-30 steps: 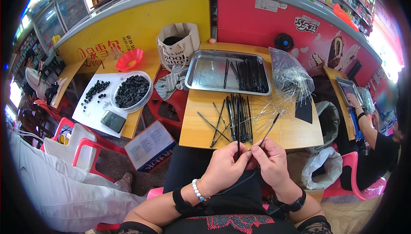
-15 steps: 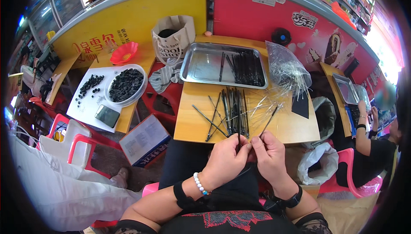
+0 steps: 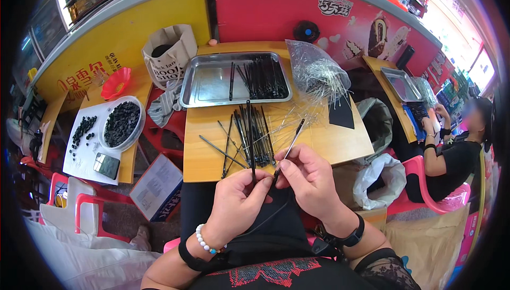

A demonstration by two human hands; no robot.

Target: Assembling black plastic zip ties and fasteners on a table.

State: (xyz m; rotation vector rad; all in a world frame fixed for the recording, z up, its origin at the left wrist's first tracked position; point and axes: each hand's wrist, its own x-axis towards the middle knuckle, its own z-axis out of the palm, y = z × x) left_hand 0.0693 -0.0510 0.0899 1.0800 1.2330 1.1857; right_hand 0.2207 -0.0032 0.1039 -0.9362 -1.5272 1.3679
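Just ahead of both hands: light-brown wooden table [image 3: 340, 149], near edge almost at the fingertips. On it, farther out from the left hand, shallow rectangular silver metal tray [image 3: 207, 80]; thin black sticks [image 3: 260, 77] lie along its right part. Beyond the right hand, clear plastic bag [image 3: 311, 59], loose silvery wires [image 3: 319, 85] spilling from its mouth toward that hand. Well out to the left of the left hand, flat white board [image 3: 79, 169] with round white plastic tub [image 3: 141, 130] full of small black pieces [image 3: 121, 122]; more pieces loose beside the tub. Dark-screened smartphone [image 3: 107, 165] on the board, nearer the left hand than the tub.

Left hand [image 3: 236, 197]: thumb and fingers pinched on one slim black stick [image 3: 253, 170], roughly upright. Right hand [image 3: 308, 184]: thumb and forefinger pinched on a thin dark stick with a pale sheen [image 3: 295, 137], tilted up and right. Fingertips of both hands close together. Straight past the left hand, loose bundle of black sticks [image 3: 260, 146] on the table, a few crossing at its left.
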